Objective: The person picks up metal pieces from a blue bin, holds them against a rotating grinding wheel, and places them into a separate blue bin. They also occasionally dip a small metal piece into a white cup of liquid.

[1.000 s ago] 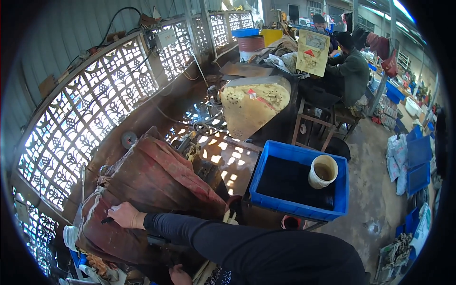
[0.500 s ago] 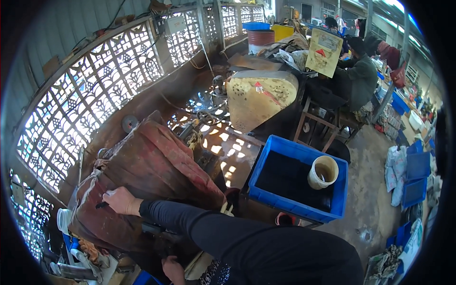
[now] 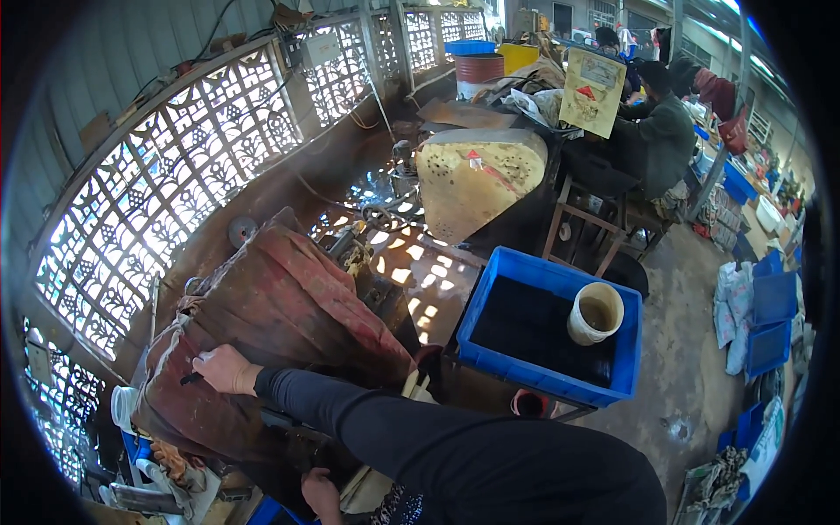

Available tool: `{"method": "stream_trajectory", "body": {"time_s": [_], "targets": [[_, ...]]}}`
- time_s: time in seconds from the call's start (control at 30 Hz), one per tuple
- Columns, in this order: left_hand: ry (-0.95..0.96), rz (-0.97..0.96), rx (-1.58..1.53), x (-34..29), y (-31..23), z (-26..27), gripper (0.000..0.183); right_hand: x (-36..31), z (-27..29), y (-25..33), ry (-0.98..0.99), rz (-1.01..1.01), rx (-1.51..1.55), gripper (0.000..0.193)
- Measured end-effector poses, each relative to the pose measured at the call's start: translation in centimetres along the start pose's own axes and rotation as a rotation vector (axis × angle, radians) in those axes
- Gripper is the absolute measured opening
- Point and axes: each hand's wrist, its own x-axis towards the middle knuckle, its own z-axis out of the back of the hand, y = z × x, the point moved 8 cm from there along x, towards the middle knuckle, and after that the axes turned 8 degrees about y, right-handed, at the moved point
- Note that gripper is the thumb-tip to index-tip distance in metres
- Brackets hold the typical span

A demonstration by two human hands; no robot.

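A reddish-brown cloth cover (image 3: 271, 306) drapes over a bulky form on the left, gathered and tied along its far left edge. Across the view reaches my right arm in a dark sleeve. My right hand (image 3: 224, 368) is against the cloth's near left part, fingers closed on a small dark piece (image 3: 189, 379) that sticks out past the fingertips; its kind is unclear. Lower down, at the shadowed near edge of the covered form, my left hand (image 3: 321, 496) has curled fingers beside a dark part. What it grips, if anything, is hidden.
A blue tub (image 3: 547, 389) with dark contents and a whitish bucket (image 3: 596, 313) stands to the right. Beyond is a pale-faced, wedge-shaped housing (image 3: 477, 179). A person (image 3: 661, 140) sits at the back right. Gloves and a white container (image 3: 124, 407) lie near left.
The view has shifted slightly. Both hands keep nearly the same places on and beside the covered form.
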Motion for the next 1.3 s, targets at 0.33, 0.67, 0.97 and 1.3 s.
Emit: {"method": "stream_trajectory", "body": {"time_s": [0.33, 0.67, 0.97, 1.3], "targets": [[0.141, -0.055, -0.215, 0.5, 0.3, -0.7, 0.025, 0.2, -0.8, 0.3, 0.067, -0.043, -0.085, 0.014], [0.363, -0.129, -0.515, 0.4, -0.3, -1.3, 0.028, 0.2, -1.4, 0.5, 0.092, -0.064, -0.220, 0.016], [0.309, -0.074, -0.583, 0.9, 1.8, -2.5, 0.026, 0.3, -1.3, 0.4, 0.066, -0.047, -0.166, 0.015], [0.197, -0.026, -0.594, 1.9, 3.9, -3.4, 0.025, 0.2, -1.0, 0.1, 0.034, -0.053, -0.087, 0.015]]}}
